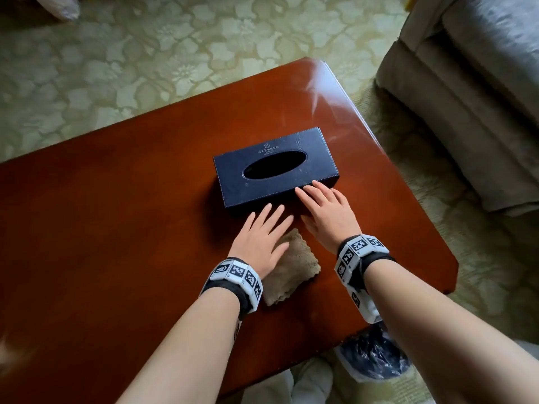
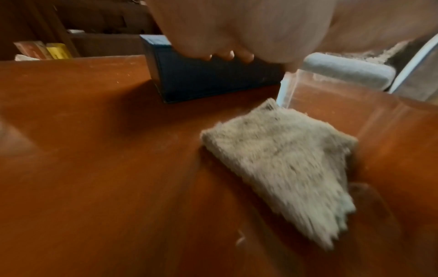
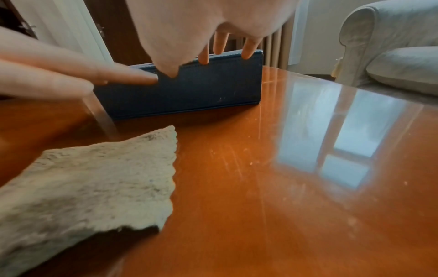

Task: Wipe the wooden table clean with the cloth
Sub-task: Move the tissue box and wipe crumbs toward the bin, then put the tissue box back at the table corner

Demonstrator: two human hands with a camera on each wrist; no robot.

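1. The cloth point(image 1: 291, 269) lies flat on the table point(image 1: 116, 214), lower centre of the frame.
2. Left hand point(image 1: 262, 237) hovers over it, grip released, fingers straight.
3. Right hand point(image 1: 326, 214), fingers straight, touches the tissue box point(image 1: 274, 167).

The box point(image 1: 275, 167), just ahead of the hands, carries a small pale logo mark on its lid, beyond the oval opening. Under the mark runs a line of characters, with finer print below, all too small to read. A thin line drawing stands at the lid's far right corner. Each wristband point(image 1: 236, 274) bears black-and-white square code markers, which hold patterns and no letters. In the left wrist view, yellow and red packs point(image 2: 45, 50) stand far off to the left, and whatever is printed on them is too blurred to read.
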